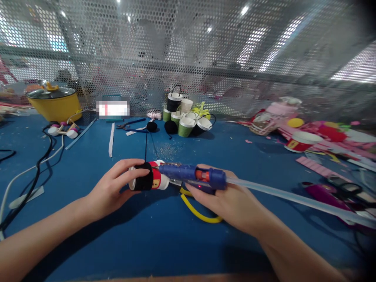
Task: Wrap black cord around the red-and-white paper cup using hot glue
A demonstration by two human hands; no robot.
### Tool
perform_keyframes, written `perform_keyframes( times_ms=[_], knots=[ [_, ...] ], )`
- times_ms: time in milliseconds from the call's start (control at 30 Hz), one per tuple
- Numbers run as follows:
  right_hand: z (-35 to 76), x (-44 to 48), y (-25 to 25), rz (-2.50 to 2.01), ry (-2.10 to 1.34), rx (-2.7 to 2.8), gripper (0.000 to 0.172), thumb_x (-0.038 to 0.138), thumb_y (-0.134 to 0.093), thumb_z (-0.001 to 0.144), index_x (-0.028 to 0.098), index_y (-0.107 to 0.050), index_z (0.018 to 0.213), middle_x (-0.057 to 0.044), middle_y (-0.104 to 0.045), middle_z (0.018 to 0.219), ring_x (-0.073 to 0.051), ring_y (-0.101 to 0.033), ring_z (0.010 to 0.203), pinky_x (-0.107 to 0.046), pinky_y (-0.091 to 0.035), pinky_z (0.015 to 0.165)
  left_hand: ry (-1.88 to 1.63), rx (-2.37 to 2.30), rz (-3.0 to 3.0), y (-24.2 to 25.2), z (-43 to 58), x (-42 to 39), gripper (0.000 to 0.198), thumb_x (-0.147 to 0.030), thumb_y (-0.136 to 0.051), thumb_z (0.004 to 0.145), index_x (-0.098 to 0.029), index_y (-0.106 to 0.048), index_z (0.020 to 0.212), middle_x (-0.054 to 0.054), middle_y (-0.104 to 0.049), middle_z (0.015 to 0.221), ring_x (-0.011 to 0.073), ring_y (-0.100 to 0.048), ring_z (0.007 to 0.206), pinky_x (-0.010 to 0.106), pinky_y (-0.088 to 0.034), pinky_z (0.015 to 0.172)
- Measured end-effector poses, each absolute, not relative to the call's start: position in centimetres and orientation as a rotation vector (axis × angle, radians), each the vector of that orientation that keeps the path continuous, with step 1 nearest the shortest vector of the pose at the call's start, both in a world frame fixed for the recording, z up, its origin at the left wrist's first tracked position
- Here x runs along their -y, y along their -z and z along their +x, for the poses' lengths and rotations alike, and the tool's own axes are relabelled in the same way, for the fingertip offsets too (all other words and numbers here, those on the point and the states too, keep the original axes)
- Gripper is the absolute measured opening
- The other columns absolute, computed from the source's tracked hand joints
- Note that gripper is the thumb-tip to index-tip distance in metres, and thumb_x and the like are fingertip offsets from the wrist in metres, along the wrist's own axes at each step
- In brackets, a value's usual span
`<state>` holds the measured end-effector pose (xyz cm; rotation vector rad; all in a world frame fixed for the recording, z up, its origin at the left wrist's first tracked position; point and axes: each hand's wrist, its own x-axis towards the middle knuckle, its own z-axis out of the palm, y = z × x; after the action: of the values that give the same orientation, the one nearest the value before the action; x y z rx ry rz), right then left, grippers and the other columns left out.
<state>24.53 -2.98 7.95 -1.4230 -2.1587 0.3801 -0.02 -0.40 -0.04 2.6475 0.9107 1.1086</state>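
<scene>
My left hand (113, 187) is closed around a small paper cup (160, 179) lying on its side. Black yarn (143, 178) covers part of the cup; red and white paper shows on the rest. A strand runs from the cup up toward a black yarn ball (152, 126). In my right hand (226, 199) is a blue hot glue gun (188, 175), its nozzle right at the cup near the yarn's edge. A long clear glue stick (273, 194) sticks out of its back. Beneath the gun, a yellow curved strip (199, 216) shows in part.
Several small yarn-wrapped cups (185, 127) stand at the back by a perforated metal screen (199, 47). A yellow pot (55, 105) and cables (38, 168) are at left. Pliers (132, 126) lie mid-table. To the right are a paper bowl (302, 141), scissors (345, 188) and pink scraps.
</scene>
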Motion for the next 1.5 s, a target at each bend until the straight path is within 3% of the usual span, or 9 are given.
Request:
perform_keyframes(
  times_ms=[233, 467, 667, 967, 1133, 1500],
  knots=[
    [24.6, 2.9, -7.9, -1.423, -0.425, 2.153, 0.015, 0.019, -0.051, 0.074, 0.026, -0.061, 0.064, 0.001, -0.059, 0.054, -0.015, -0.055, 0.048, -0.025, -0.047, 0.046, -1.075, -0.879, 2.645, 0.1, -0.1, 0.5, 0.034, -0.013, -0.050, 0.086, -0.023, -0.047, 0.118, 0.013, -0.050, 0.123, 0.0227, -0.053, 0.111, 0.039, -0.049, 0.091],
    [24.7, 3.3, -7.5, -1.439, -0.390, 2.153, 0.012, 0.020, -0.054, 0.073, 0.026, -0.062, 0.065, 0.002, -0.056, 0.049, -0.015, -0.054, 0.046, -0.024, -0.044, 0.041, -1.082, -0.977, 2.393, -0.4, -0.1, 0.5, 0.044, -0.025, -0.064, 0.078, -0.023, -0.048, 0.119, 0.012, -0.052, 0.120, 0.0258, -0.054, 0.110, 0.042, -0.049, 0.090],
    [25.0, 3.6, -6.6, -1.413, -0.407, 2.155, 0.012, 0.021, -0.053, 0.074, 0.026, -0.061, 0.066, 0.002, -0.057, 0.052, -0.014, -0.053, 0.046, -0.024, -0.044, 0.042, -1.094, -0.957, 2.063, -0.4, 0.1, 0.3, 0.046, -0.026, -0.068, 0.074, -0.025, -0.050, 0.116, 0.007, -0.051, 0.114, 0.0226, -0.054, 0.106, 0.037, -0.053, 0.086],
    [25.2, 3.8, -6.2, -1.404, -0.417, 2.170, 0.011, 0.021, -0.053, 0.074, 0.025, -0.056, 0.064, 0.002, -0.055, 0.053, -0.015, -0.052, 0.048, -0.024, -0.044, 0.043, -1.061, -0.990, 1.846, -0.4, 0.4, 0.3, 0.048, -0.027, -0.072, 0.069, -0.021, -0.052, 0.113, 0.007, -0.056, 0.108, 0.0220, -0.059, 0.098, 0.043, -0.053, 0.084],
    [25.3, 3.7, -6.0, -1.415, -0.443, 2.173, 0.014, 0.023, -0.051, 0.075, 0.025, -0.053, 0.062, 0.002, -0.054, 0.053, -0.014, -0.052, 0.048, -0.024, -0.043, 0.044, -1.069, -0.979, 1.867, -0.2, 0.2, 0.3, 0.048, -0.027, -0.071, 0.070, -0.022, -0.051, 0.113, 0.006, -0.056, 0.107, 0.0216, -0.059, 0.098, 0.041, -0.053, 0.085],
    [24.6, 3.4, -7.5, -1.479, -0.348, 2.178, 0.013, 0.019, -0.053, 0.073, 0.025, -0.060, 0.064, 0.001, -0.057, 0.051, -0.016, -0.056, 0.048, -0.026, -0.044, 0.045, -1.077, -0.902, 2.188, -0.4, 0.2, 0.6, 0.047, -0.024, -0.067, 0.076, -0.026, -0.048, 0.118, 0.009, -0.050, 0.116, 0.0242, -0.053, 0.109, 0.039, -0.051, 0.089]
  ],
)
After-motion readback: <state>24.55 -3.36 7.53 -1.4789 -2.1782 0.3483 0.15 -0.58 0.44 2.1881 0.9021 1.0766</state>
